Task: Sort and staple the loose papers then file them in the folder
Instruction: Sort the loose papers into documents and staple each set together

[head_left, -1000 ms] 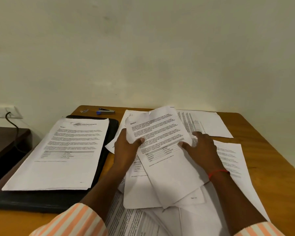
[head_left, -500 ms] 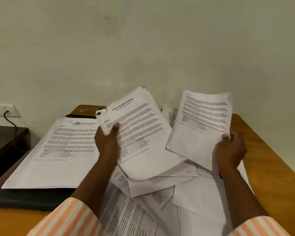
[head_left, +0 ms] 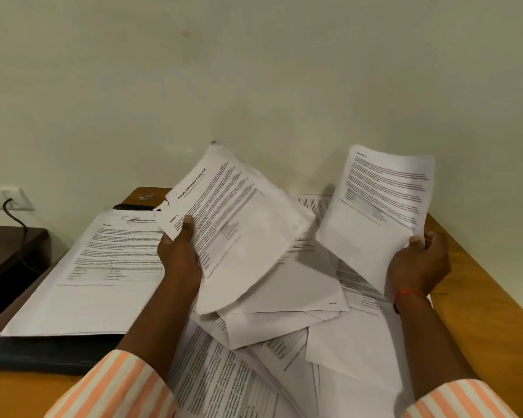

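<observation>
My left hand grips a printed sheet by its left edge, thumb on top, and holds it tilted above the table. My right hand pinches a second printed sheet at its lower right corner and holds it upright. Beneath both lies a messy heap of loose papers spread over the wooden table. To the left, a black folder lies flat with a neat stack of printed pages on it. The stapler is hidden behind the raised sheet.
A pale wall rises right behind the table. A wall socket with a black cable sits at the far left above a dark side table. The table's right edge runs close to my right forearm.
Both hands lifted off the heap, each taking a sheet: the left raised one toward the middle, the right pulled another away to the right and up. Since half a second ago they barely moved.
</observation>
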Tool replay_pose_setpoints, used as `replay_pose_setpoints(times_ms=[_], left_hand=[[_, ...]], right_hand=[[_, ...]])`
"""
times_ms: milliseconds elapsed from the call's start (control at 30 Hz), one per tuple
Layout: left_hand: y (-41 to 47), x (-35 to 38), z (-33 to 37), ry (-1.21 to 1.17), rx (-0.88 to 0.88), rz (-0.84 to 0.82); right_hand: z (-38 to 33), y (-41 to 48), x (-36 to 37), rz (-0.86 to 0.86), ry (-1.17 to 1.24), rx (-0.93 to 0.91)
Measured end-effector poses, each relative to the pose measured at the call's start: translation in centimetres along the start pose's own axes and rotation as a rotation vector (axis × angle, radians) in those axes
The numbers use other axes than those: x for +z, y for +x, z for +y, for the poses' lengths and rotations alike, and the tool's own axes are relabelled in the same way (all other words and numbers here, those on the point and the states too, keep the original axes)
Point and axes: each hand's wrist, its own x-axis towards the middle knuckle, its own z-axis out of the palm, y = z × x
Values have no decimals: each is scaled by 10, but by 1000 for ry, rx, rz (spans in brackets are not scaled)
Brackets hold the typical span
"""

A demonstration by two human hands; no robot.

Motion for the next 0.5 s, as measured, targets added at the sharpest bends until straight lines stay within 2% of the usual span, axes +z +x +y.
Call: replay_pose_setpoints(times_ms=[100,167,300,367,500], left_hand=[[-1,-1,-3,15,11,-20],[-5,1,-5,85,47,-56],[-10,5,-11,377,176,-145],[-11,5,-17,505,199,-189],[-13,4,-25,543,127,-249]], right_hand=[[4,4,-1,-28,-36,0],[2,0,1,-114,-46,-33],[-15,-32,10,-421,21,-86],[-20,-45,16,-589,97,-35],[-20,-56,26,-815,170,103]])
